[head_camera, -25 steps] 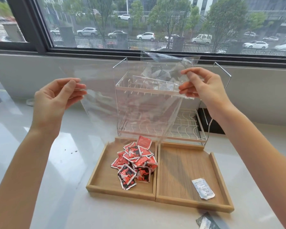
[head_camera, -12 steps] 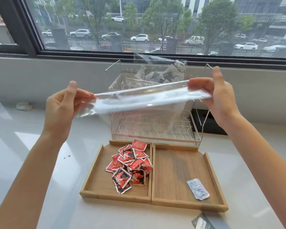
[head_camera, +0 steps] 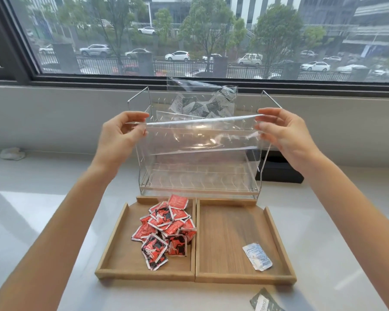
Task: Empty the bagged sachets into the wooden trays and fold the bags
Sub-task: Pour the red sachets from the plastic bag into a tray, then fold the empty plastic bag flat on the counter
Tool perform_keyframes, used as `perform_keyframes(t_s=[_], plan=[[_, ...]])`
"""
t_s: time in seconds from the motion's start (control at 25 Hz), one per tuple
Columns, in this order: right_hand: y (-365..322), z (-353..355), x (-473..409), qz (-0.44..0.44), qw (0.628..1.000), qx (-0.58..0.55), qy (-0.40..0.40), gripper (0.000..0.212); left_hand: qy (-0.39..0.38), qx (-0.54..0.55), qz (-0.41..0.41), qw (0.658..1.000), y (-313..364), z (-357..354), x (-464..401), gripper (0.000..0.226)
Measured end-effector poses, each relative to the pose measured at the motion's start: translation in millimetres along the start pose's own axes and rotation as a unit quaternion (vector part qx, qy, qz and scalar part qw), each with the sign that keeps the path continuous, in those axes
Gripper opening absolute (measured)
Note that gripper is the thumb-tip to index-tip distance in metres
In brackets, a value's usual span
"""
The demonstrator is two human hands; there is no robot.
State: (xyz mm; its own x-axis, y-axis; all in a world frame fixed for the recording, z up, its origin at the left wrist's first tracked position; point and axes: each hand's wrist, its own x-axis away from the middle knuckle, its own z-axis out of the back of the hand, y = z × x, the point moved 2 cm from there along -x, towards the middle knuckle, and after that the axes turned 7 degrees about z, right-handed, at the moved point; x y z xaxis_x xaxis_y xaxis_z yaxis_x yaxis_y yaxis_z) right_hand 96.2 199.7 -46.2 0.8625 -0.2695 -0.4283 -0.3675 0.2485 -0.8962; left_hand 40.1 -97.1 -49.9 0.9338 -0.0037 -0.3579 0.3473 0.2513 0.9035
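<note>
Left hand (head_camera: pixel 119 133): I have it pinched shut on the left end of the empty bag (head_camera: pixel 200 140), thumb over fingertips, held up in the air above the trays. Pinching at the corner keeps the film taut for a crease, I judge.
Empty bag: clear film, stretched flat between my two hands, top edge doubled over like a first fold; it hangs in front of the rack (head_camera: pixel 198 176). No print visible on it.
Left tray (head_camera: pixel 112 250): holds the heap of red sachets (head_camera: pixel 166 230), piled toward its right side, so this bag's load looks already tipped out. The sachets carry black and white graphics; I cannot read any wording.
Rack: clear two-shelf stand with wire frame, directly behind the trays, lower shelf bare.
Full bag (head_camera: pixel 202 102): sits on the rack's top shelf, upright, mouth open, packed with grey-white sachets; not yet emptied. Print too small to read.
Right tray (head_camera: pixel 225 243): touches the left tray along one side; nearly bare, likely reserved for the grey-white lot.
White sachet (head_camera: pixel 257 256): lies alone in the right tray's near right corner; blue print, unreadable.
Right hand (head_camera: pixel 281 133): closed in a pinch on the bag's right end, level with the left, fingers curled.
Dark sachet (head_camera: pixel 265 301): on the counter near the frame's bottom edge, outside the trays; white lettering, cut off and blurred.
</note>
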Motion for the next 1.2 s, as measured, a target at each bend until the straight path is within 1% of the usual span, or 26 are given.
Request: perform_keyframes(t_s=[0.08, 0.16, 0.24, 0.36, 0.48, 0.56, 0.6, 0.64, 0.72, 0.84, 0.92, 1.04, 1.2], plan=[[1.9, 6.8, -7.5, -0.015, 0.999, 0.029, 0.002, 0.035, -0.009, -0.038, 0.0, 0.999, 2.8, -11.9, -12.7, 0.021], [-1.4, 13.9, -8.2, -0.003, 0.999, 0.043, 0.006, 0.037, -0.003, -0.087, -0.031, 0.996, 9.7, -18.0, -19.2, 0.022], [-7.8, 22.0, -3.1, 0.021, 0.999, 0.042, 0.012, 0.038, 0.011, -0.102, -0.072, 0.992, 17.8, -20.2, -16.2, 0.02], [-14.3, 32.2, 14.4, 0.057, 0.998, 0.02, 0.022, 0.039, 0.032, -0.072, -0.118, 0.99, 23.4, -19.4, 1.9, 0.016], [-8.5, 36.4, 46.1, 0.071, 0.997, 0.008, 0.015, 0.038, 0.045, -0.03, -0.124, 0.991, 11.7, -18.7, 31.4, 0.014], [9.8, 37.8, 74.2, 0.057, 0.998, 0.019, 0.026, 0.037, 0.052, -0.036, -0.131, 0.989, -6.7, -22.1, 56.8, 0.014], [23.0, 38.2, 91.0, 0.036, 0.998, 0.017, 0.038, 0.034, 0.048, -0.047, -0.129, 0.989, -19.5, -25.3, 71.8, 0.013], [38.1, 38.6, 108.0, 0.011, 0.999, 0.009, 0.049, 0.029, 0.037, -0.059, -0.12, 0.99, -34.2, -29.3, 86.6, 0.013], [70.3, 37.2, 143.5, -0.057, 0.997, -0.01, 0.053, 0.015, 0.004, -0.076, -0.077, 0.994, -67.9, -37.4, 116.5, 0.013], [119.4, 34.7, 187.0, -0.178, 0.982, -0.001, 0.058, 0.015, -0.033, -0.117, 0.001, 0.993, -117.7, -46.3, 156.1, 0.019], [145.5, 35.2, 204.9, -0.245, 0.968, 0.028, 0.051, 0.012, -0.067, -0.166, 0.064, 0.982, -145.1, -52.3, 175.2, 0.029], [169.0, 36.4, 211.6, -0.288, 0.956, 0.061, 0.015, 0.009, -0.127, -0.213, 0.153, 0.956, -167.0, -60.5, 188.1, 0.045], [184.8, 39.7, 202.3, -0.308, 0.947, 0.091, 0.008, 0.007, -0.146, -0.222, 0.187, 0.946, -172.9, -61.7, 182.4, 0.054]])
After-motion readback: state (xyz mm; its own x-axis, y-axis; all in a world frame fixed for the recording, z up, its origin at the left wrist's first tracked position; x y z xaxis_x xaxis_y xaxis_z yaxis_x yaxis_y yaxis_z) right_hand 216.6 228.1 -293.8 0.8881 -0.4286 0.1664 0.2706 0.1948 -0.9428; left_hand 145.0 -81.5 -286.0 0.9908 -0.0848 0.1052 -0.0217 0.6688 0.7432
